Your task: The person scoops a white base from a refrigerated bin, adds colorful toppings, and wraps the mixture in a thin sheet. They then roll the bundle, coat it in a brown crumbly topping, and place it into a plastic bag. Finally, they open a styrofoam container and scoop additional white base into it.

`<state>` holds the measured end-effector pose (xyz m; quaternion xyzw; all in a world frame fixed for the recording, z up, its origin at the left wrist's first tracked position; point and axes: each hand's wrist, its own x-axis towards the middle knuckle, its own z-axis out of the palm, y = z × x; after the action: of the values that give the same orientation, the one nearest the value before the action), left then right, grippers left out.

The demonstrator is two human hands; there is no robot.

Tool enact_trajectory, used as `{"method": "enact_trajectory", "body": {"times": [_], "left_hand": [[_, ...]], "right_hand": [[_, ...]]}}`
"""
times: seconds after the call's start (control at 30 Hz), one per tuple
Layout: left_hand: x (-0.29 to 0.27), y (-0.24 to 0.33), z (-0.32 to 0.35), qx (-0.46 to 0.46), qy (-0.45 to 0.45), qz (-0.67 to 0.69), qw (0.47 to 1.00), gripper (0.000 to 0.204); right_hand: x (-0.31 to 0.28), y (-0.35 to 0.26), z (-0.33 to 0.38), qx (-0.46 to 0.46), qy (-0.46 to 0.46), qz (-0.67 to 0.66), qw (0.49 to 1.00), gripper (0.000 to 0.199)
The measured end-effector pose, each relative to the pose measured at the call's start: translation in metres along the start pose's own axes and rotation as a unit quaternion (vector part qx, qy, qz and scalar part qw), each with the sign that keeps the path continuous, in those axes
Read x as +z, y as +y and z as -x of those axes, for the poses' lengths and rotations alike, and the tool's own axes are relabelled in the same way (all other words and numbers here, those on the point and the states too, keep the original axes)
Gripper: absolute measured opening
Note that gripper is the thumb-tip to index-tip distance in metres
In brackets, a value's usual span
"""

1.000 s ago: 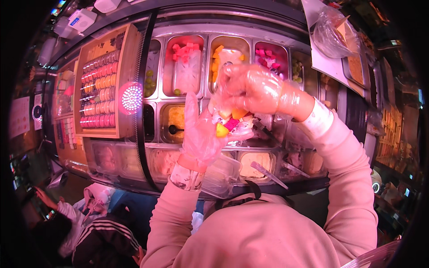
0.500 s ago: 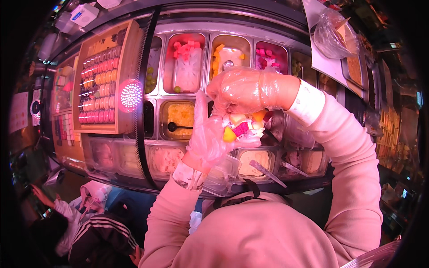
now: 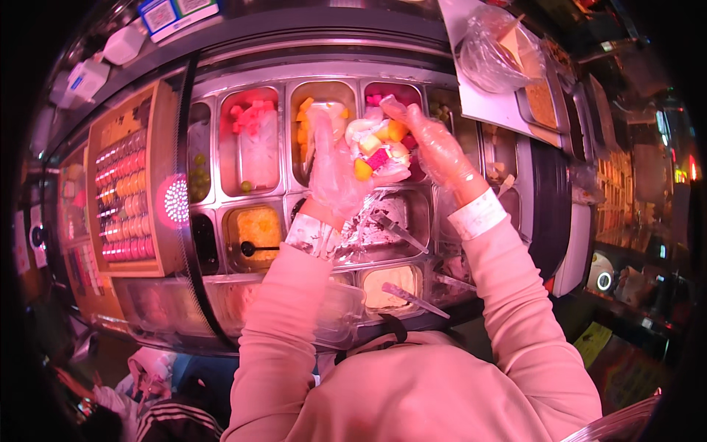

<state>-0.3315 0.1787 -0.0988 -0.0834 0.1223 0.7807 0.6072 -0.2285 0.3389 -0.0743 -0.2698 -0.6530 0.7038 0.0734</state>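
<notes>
In a clear plastic glove, my left hand cradles a mound of white cream and fruit chunks, its thumb pointing away from me. Yellow, orange and deep pink pieces show on top; what lies beneath the mound is hidden. Just right of it is my right hand, also gloved, with fingers stretched out and nothing visible in them. Below both hands lies a metal tray of dark crumbs in white cream with a clear-handled utensil. Behind them are trays of orange mango-like cubes and pink cubes.
At left, a wooden case of macarons stands beside a tray of red cubes. A yellow-filled tray holds a dark spoon. Nearer me is a tub of pale cream. A plastic-wrapped bowl sits on a white board at upper right.
My right hand has moved off the mound to its right side and its fingers have straightened. Both hands and the mound have shifted farther away over the trays; the view has turned too.
</notes>
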Motion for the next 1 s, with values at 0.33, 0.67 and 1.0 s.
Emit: {"method": "enact_trajectory", "body": {"times": [0.33, 0.67, 1.0], "left_hand": [[-0.014, -0.017, -0.011, 0.040, 0.089, -0.065, 0.993, 0.086], [-0.012, -0.023, 0.030, 0.116, 0.001, 0.021, 0.993, 0.080], [-0.003, -0.042, 0.074, 0.159, 0.041, 0.063, 0.984, 0.070]], "right_hand": [[0.021, 0.020, 0.010, -0.236, -0.048, 0.457, 0.856, 0.074], [0.039, -0.033, 0.046, -0.356, -0.170, 0.483, 0.782, 0.056], [0.083, -0.024, 0.070, -0.359, -0.175, 0.543, 0.739, 0.020]]}}
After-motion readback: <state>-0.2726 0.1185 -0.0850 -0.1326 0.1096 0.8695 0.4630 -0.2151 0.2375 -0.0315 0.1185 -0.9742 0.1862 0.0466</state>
